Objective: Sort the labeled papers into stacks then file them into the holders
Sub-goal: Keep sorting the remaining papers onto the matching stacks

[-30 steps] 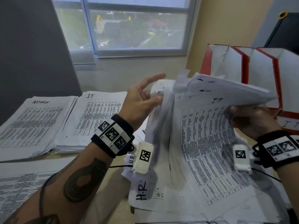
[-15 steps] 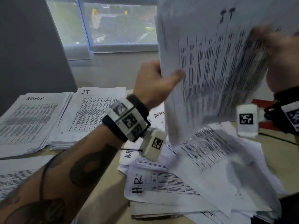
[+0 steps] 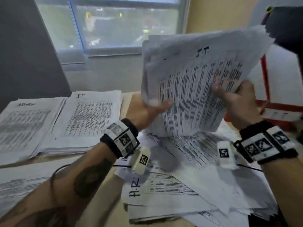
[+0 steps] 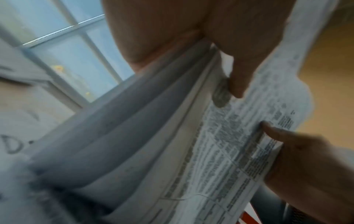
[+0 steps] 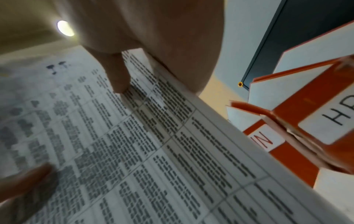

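A thick bundle of printed sheets marked IT (image 3: 193,82) is held up above the table by both hands. My left hand (image 3: 150,110) grips its left lower edge, thumb on the front sheet (image 4: 235,84). At the right edge my right hand (image 3: 232,97) pinches the bundle (image 5: 134,136), with its thumb (image 5: 116,75) on the printed face. Under the bundle lies a loose heap of papers (image 3: 188,190), one marked H.R. Sorted stacks marked ADMIN (image 3: 24,125) and IT (image 3: 86,122) lie at the left. Red and white file holders (image 3: 278,99) stand at the right, labels HR (image 5: 337,118) partly seen.
Another paper stack (image 3: 18,185) lies at the near left table edge. A window (image 3: 114,23) and grey wall are behind the table. A dark cabinet (image 3: 287,25) stands at the far right, behind the holders.
The IT bundle has come down from high in front of the camera to just above the loose heap. Both hands keep hold of it; a second ago it lay bent over the heap.
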The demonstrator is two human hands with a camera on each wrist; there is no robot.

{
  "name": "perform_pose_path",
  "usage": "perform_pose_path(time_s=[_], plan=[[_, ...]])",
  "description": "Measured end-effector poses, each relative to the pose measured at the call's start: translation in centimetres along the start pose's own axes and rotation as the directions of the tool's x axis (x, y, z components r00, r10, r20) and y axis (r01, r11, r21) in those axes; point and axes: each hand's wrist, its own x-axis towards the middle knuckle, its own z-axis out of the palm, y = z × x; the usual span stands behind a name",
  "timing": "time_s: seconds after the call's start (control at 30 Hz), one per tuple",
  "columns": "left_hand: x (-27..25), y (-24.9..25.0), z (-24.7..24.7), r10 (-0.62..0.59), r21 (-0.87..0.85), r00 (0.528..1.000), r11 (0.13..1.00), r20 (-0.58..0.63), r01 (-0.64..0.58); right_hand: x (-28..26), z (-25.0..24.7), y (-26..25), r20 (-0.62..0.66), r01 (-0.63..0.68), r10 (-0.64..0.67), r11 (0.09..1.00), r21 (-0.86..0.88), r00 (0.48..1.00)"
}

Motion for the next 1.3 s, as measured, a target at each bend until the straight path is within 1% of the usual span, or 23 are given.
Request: perform_pose_path(time_s=[0.03,0.07,0.13,0.2,0.23,0.27,0.3,0.37,0.43,0.47,0.57,0.67,0.73,0.83,0.9,0.93,1.0,1.03,1.07,1.13,1.17,1.23,1.3], plan=[[0.3,-0.6,0.3,-0.001,0.062,1.000,0.998,-0.022,0.002,-0.6,0.3,0.0,-0.054,-0.026,0.025,0.999,-0.034,0.998],[0.7,0.1,0.6,0.005,0.084,0.997,0.996,-0.080,0.001,1.0,0.3,-0.2,-0.096,0.024,-0.030,0.998,-0.057,0.995],[2.3,2.6,0.7,0.049,0.022,0.982,0.999,-0.180,-0.046,2.2,0.4,-1.3,-0.103,0.081,-0.086,0.995,-0.051,0.991],[3.6,5.2,0.5,0.127,-0.069,0.964,0.987,-0.233,-0.146,4.1,0.1,-3.1,-0.128,0.140,-0.139,0.990,-0.004,0.982],[3.9,5.9,0.4,0.146,-0.116,0.961,0.977,-0.234,-0.177,4.8,-0.2,-3.8,-0.107,0.150,-0.147,0.988,0.022,0.983],[3.8,6.4,0.1,0.148,-0.154,0.964,0.971,-0.223,-0.185,5.2,-0.4,-4.1,-0.085,0.127,-0.119,0.988,0.086,0.989],[3.5,6.2,0.0,0.128,-0.179,0.967,0.969,-0.219,-0.169,5.3,-0.6,-3.5,-0.054,0.093,-0.086,0.987,0.129,0.995],[2.6,4.0,-0.3,0.047,-0.192,0.984,0.978,-0.170,-0.080,3.9,-0.9,-1.6,-0.038,0.038,-0.034,0.993,0.112,0.999],[1.3,1.5,-0.2,-0.030,-0.141,0.994,0.990,-0.108,0.015,2.4,-0.8,0.3,-0.016,-0.024,0.025,0.997,0.072,1.000],[0.8,0.8,0.1,-0.048,-0.119,0.994,0.992,-0.101,0.035,1.6,-0.4,0.6,-0.003,-0.036,0.036,0.998,0.044,0.999],[0.8,1.2,0.6,-0.008,-0.169,0.992,0.986,-0.126,-0.014,1.5,0.1,0.4,-0.070,-0.036,0.037,0.999,0.021,0.997],[1.6,2.3,0.4,0.032,-0.206,0.991,0.977,-0.134,-0.060,2.2,0.0,-0.9,-0.110,0.027,-0.013,0.992,0.122,0.994],[1.8,1.5,0.2,0.007,-0.208,0.996,0.978,-0.089,-0.026,2.2,-0.4,-0.5,-0.084,-0.020,0.034,0.986,0.163,0.996],[0.9,0.2,1.0,-0.053,-0.094,0.998,0.994,-0.031,0.049,0.9,0.2,1.2,-0.030,-0.125,0.129,0.987,0.101,0.991],[0.7,0.4,1.9,-0.015,-0.018,0.998,1.000,-0.056,0.014,0.4,0.9,1.5,-0.069,-0.121,0.126,0.990,0.071,0.990],[0.9,0.7,2.0,0.007,-0.019,0.997,1.000,-0.079,-0.008,0.5,1.2,1.3,-0.102,-0.105,0.111,0.992,0.069,0.989],[1.3,1.0,1.6,0.023,-0.100,0.993,0.994,-0.119,-0.035,1.1,1.1,1.2,-0.138,-0.087,0.102,0.990,0.110,0.985],[1.5,0.7,1.4,-0.007,-0.142,0.992,0.990,-0.125,-0.011,1.3,0.9,1.5,-0.143,-0.104,0.124,0.985,0.135,0.982],[1.4,0.1,1.1,-0.058,-0.176,0.992,0.984,-0.116,0.037,1.4,0.8,2.1,-0.128,-0.157,0.177,0.976,0.151,0.976],[1.0,-1.4,1.0,-0.163,-0.189,0.985,0.970,-0.058,0.150,0.9,0.8,3.3,-0.073,-0.265,0.276,0.955,0.132,0.958],[0.8,-2.2,1.1,-0.197,-0.179,0.980,0.965,-0.025,0.190,0.5,1.1,3.9,-0.042,-0.295,0.300,0.950,0.097,0.953],[0.9,-2.9,1.4,-0.216,-0.115,0.976,0.971,-0.033,0.211,0.0,1.6,4.6,-0.030,-0.320,0.321,0.947,0.018,0.947],[1.5,-2.5,1.5,-0.185,-0.032,0.979,0.983,-0.086,0.183,0.1,1.7,4.2,-0.056,-0.310,0.310,0.951,0.007,0.949]])
